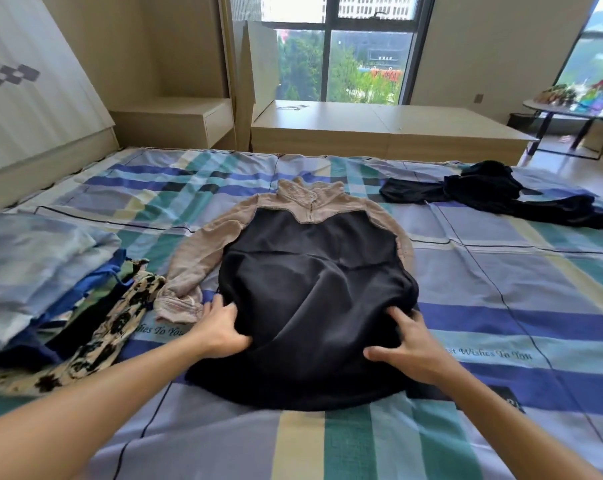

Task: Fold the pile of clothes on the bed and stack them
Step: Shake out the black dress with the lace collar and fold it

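Observation:
A black garment with beige knit sleeves and collar lies spread on the plaid bed sheet, collar pointing away from me. My left hand pinches the black fabric at its left side, near the beige cuff. My right hand rests on the fabric at the right side with fingers spread and slightly bent. A pile of clothes, with blue and floral-print pieces, sits at the left. A loose black garment lies crumpled at the far right of the bed.
A headboard stands at the far left. Beyond the bed are a low wooden platform under the window and a small nightstand. A round table with colourful items stands at the far right.

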